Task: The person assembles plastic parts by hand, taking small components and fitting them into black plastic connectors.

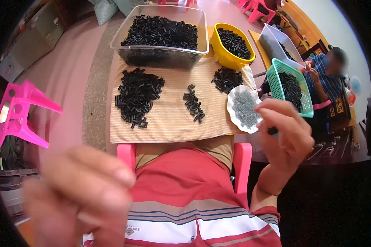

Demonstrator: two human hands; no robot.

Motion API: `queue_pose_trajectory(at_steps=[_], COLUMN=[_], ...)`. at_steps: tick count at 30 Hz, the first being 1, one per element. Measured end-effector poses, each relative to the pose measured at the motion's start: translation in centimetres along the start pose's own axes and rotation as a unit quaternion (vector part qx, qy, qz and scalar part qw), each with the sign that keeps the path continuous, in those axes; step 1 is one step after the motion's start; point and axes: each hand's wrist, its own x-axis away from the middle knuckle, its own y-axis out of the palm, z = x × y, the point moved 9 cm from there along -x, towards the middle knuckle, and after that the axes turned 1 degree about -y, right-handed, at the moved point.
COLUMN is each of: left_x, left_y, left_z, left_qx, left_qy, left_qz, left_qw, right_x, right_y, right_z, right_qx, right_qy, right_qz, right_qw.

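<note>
Close in at the lower left, my left hand (84, 191) is blurred, its fingers curled inward; anything they hold is hidden. My right hand (286, 133) is raised at the right edge of a scalloped white dish (233, 117), with fingertips pinched; what is between them is too small to make out. Tiny clear, greyish pieces (246, 108) fill the dish. On the striped cloth (173, 123) lie short black cylindrical parts: a large pile (138, 96) at left, a small strip (193, 103) in the middle, and another pile (227, 80) behind the dish.
A clear plastic tub (160, 57) and a yellow basin (231, 61), both holding black parts, stand at the back. Farther right are a green basket (306, 94) and a whitish bin (272, 41). Another person (327, 76) sits there. A pink stool (24, 107) stands left.
</note>
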Motion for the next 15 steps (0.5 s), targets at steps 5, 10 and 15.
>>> queue_pose_trajectory(at_steps=[5, 10, 15], left_x=[4.7, 8.7, 9.6], left_y=[1.7, 3.1, 3.7], left_z=[-3.9, -7.7, -9.5], left_qx=[-0.112, -0.168, -0.171], left_qy=[-0.106, -0.230, -0.263], left_qz=[-0.124, -0.215, -0.199], left_qw=[0.980, 0.934, 0.929], right_x=[2.9, 4.2, 5.6], right_y=[3.7, 7.5, 9.0], right_z=[4.6, 6.4, 8.1], right_qx=[-0.070, -0.089, -0.118], right_qy=[0.057, 0.087, 0.119], right_qz=[-0.079, -0.153, -0.167], right_qw=[0.993, 0.980, 0.972])
